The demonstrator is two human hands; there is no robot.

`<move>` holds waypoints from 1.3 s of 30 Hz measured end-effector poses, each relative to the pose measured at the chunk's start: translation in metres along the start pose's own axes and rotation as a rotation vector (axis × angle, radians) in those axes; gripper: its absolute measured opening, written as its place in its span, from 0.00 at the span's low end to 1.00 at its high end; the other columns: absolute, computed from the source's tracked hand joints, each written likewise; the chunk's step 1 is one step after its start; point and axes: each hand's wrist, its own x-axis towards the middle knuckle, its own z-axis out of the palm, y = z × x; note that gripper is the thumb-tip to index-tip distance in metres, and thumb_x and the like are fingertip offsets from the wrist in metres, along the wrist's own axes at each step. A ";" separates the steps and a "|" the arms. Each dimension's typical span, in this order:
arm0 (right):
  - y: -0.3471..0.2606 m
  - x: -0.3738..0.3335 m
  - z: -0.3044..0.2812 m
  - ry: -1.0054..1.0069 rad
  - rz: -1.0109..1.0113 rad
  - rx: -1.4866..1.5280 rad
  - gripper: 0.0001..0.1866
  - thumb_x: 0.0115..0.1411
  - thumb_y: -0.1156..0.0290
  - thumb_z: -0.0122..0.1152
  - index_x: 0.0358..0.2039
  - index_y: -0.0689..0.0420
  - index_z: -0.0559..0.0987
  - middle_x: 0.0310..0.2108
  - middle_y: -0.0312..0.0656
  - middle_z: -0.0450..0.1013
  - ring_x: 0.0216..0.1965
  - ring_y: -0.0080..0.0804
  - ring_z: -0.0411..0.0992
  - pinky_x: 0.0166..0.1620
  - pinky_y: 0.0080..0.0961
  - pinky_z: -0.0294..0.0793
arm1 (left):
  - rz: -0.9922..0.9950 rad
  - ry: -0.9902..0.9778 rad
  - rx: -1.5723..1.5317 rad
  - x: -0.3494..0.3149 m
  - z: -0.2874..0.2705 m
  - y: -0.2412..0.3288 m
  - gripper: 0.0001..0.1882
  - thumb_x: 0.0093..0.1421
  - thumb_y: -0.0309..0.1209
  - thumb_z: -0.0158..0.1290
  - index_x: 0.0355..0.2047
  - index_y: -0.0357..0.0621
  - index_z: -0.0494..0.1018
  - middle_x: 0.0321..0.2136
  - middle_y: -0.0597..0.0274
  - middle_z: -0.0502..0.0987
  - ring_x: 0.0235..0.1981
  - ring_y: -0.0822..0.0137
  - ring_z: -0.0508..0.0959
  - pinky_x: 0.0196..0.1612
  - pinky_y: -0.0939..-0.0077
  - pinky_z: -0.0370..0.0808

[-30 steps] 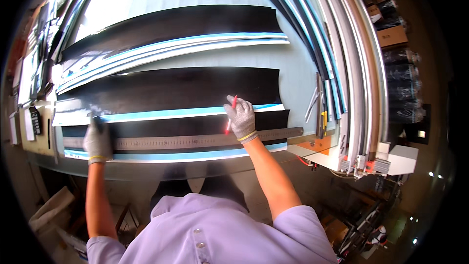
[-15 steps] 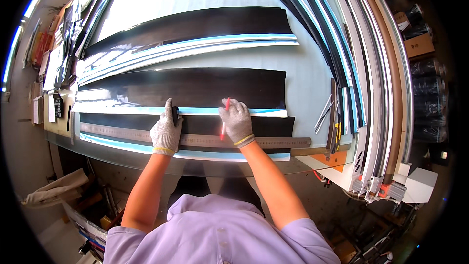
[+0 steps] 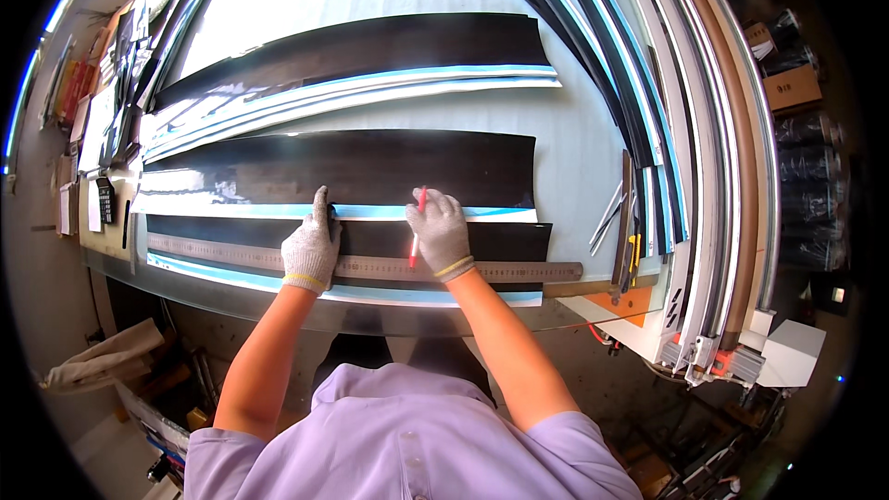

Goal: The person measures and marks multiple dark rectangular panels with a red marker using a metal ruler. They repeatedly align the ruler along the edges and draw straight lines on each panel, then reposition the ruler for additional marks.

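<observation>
My left hand (image 3: 311,248), in a grey knit glove, rests on the long steel ruler (image 3: 519,271), its index finger stretched forward. A small dark object (image 3: 332,213) shows beside that finger, mostly hidden by the glove. My gloved right hand (image 3: 442,230) grips a red pen (image 3: 414,245), held nearly upright over the ruler. Beneath the ruler lies a black strip (image 3: 500,241) with a blue-and-white border along its near edge. Just beyond it is a wider glossy black sheet (image 3: 398,167), also edged in blue and white.
Another black sheet (image 3: 417,42) lies farther back on the glass-topped table (image 3: 574,157). Long black strips (image 3: 611,65) curve along the right side, near a yellow-handled cutter (image 3: 634,250). A metal rail (image 3: 732,157) borders the table there. A calculator (image 3: 106,199) sits at left.
The whole view has shifted slightly. My right hand and the pen have moved a little left along the ruler; my left hand keeps nearly the same place on it.
</observation>
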 end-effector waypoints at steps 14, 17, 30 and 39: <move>0.004 -0.002 0.008 0.017 0.029 0.061 0.10 0.61 0.72 0.65 0.42 0.60 0.82 0.41 0.45 0.79 0.44 0.48 0.76 0.50 0.44 0.76 | 0.007 -0.032 -0.018 0.000 -0.004 0.000 0.34 0.72 0.41 0.49 0.74 0.50 0.51 0.40 0.45 0.83 0.36 0.46 0.85 0.38 0.52 0.82; 0.005 -0.003 0.004 -0.026 -0.066 -0.117 0.06 0.60 0.71 0.61 0.38 0.52 0.81 0.47 0.44 0.80 0.52 0.45 0.76 0.55 0.44 0.76 | -0.017 -0.040 -0.045 0.000 -0.007 0.004 0.34 0.71 0.40 0.51 0.73 0.52 0.53 0.42 0.47 0.83 0.37 0.46 0.85 0.38 0.53 0.81; 0.006 -0.008 0.008 -0.039 -0.065 -0.124 0.08 0.56 0.73 0.68 0.38 0.54 0.82 0.47 0.46 0.81 0.52 0.47 0.77 0.54 0.46 0.77 | -0.001 -0.063 -0.032 0.000 -0.002 0.000 0.36 0.71 0.42 0.49 0.74 0.47 0.51 0.39 0.42 0.82 0.33 0.43 0.85 0.34 0.49 0.82; 0.006 -0.007 0.009 -0.021 -0.063 -0.111 0.09 0.55 0.74 0.69 0.37 0.55 0.83 0.46 0.47 0.81 0.51 0.47 0.77 0.52 0.46 0.77 | 0.005 -0.050 -0.064 -0.002 -0.006 0.001 0.36 0.71 0.42 0.49 0.74 0.47 0.52 0.37 0.44 0.82 0.32 0.46 0.85 0.31 0.49 0.81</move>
